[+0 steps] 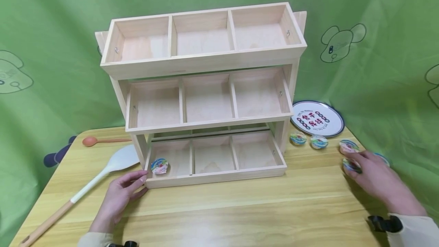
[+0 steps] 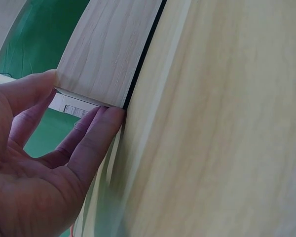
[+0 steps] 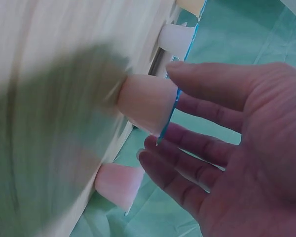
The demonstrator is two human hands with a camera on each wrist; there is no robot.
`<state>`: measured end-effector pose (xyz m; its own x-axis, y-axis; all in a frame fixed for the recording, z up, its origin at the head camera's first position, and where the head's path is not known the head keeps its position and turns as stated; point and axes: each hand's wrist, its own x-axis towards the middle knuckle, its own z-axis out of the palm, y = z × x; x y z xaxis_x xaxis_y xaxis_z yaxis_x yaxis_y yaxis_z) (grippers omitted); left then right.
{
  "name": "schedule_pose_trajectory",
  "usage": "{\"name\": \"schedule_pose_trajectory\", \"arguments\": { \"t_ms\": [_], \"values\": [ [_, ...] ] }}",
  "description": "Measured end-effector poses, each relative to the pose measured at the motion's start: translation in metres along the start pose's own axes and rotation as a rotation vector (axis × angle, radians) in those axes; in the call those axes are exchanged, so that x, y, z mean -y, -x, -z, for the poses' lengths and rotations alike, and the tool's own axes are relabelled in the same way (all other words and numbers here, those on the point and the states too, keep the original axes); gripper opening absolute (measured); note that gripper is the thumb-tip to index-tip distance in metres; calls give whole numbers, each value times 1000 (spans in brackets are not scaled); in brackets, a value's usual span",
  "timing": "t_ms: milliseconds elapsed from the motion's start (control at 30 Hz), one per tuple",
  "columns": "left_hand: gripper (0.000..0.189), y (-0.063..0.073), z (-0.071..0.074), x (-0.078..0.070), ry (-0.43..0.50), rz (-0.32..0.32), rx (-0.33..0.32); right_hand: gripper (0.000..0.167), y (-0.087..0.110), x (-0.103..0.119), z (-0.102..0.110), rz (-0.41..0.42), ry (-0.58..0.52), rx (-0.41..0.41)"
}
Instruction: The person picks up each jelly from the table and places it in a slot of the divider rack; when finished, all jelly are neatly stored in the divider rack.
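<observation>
A three-tier wooden rack [image 1: 205, 62] with divided trays stands at the centre. My left hand [image 1: 120, 195] holds the front left corner of its bottom tray [image 1: 216, 178], thumb on the top edge and fingers at the lower edge [image 2: 91, 89]. One foil-lidded jelly cup [image 1: 159, 166] lies in that tray's left compartment. At the right, my right hand [image 1: 377, 180] reaches over a jelly cup [image 3: 148, 103] with thumb and fingers spread around its lid. A pink jelly cup [image 3: 119, 185] and a whitish one [image 3: 176, 40] stand beside it.
Two jelly cups [image 1: 298, 138] [image 1: 319, 141] stand before a round plate [image 1: 330, 125] at the back right. On the left lie a white spatula [image 1: 121, 159] with a wooden handle and an orange spoon [image 1: 90, 141]. Green curtain [image 1: 377, 68] surrounds the table.
</observation>
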<state>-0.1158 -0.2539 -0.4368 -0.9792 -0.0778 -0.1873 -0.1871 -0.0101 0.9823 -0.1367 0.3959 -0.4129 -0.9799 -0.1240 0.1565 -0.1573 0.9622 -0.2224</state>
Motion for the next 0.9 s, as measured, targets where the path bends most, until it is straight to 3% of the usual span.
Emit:
{"name": "schedule_pose_trajectory", "arguments": {
  "t_ms": [300, 500, 700, 900],
  "values": [
    [36, 0, 0, 1, 1, -16, 1, 51, -2, 0, 2, 46, 35, 8],
    [34, 0, 0, 1, 7, -13, 4, 52, -4, 3, 3, 35, 34, 23],
    [34, -1, 0, 0, 15, -1, -4, 54, -8, 11, 8, 2, 8, 87],
    [35, -1, 0, 0, 17, 6, -4, 48, -11, 19, 7, 62, -18, 58]
  ]
}}
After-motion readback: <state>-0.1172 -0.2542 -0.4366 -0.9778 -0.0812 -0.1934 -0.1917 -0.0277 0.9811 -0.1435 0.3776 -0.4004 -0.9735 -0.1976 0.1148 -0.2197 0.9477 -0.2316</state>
